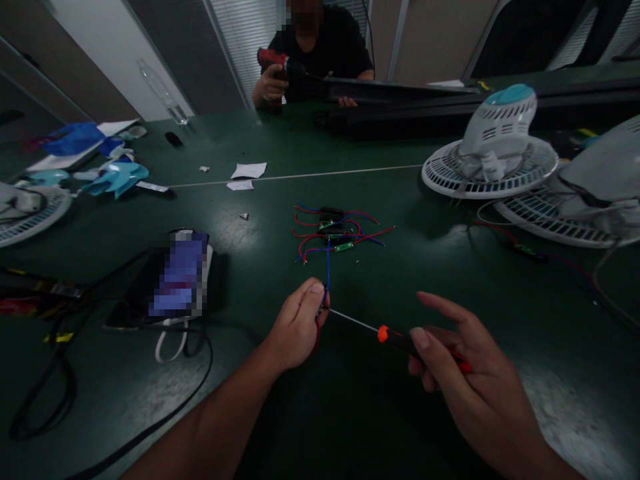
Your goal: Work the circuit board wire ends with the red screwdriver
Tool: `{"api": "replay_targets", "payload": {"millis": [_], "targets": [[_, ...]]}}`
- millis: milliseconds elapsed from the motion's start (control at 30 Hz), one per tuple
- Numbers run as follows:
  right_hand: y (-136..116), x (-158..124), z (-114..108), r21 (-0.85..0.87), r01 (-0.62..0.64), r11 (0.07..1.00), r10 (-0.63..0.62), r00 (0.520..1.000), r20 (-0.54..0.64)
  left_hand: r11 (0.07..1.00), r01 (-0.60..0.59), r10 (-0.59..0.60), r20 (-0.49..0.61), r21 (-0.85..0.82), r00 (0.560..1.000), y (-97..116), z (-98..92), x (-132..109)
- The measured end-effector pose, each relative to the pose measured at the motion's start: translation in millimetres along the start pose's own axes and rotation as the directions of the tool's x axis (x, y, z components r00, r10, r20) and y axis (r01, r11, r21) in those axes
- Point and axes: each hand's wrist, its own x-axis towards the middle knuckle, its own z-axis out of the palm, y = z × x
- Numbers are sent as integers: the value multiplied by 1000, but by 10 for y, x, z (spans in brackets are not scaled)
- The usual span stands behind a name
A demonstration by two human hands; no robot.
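My left hand (297, 325) pinches a small part, mostly hidden by the fingers, with a blue wire (328, 268) rising from it and a red wire hanging below. My right hand (465, 360) is shut on a precision screwdriver (400, 341) with a black-and-red handle and an orange end. Its thin steel shaft points left, and its tip reaches the part at my left fingers. Just ahead lies a tangle of red and blue wires (345, 233) joined to several small green circuit boards (343, 247) and black pieces.
Across the green table, a seated person's hand (271, 87) holds a red-and-black cordless drill (274, 65). White fan units (490, 167) stand at right. At left lie a blurred device (180, 275), black cables (60, 380), blue gloves (115, 177) and paper scraps (249, 171).
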Motion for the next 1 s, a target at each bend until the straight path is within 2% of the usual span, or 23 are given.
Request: {"api": "replay_targets", "payload": {"millis": [800,1000], "targets": [[7,18,-19,-69,73,995,-76,996,-36,1000,-2,2,-14,-5,1000,-28,7,23],[-21,13,5,25,52,998,-50,996,-75,1000,-11,11,-9,-2,1000,-15,7,12]]}}
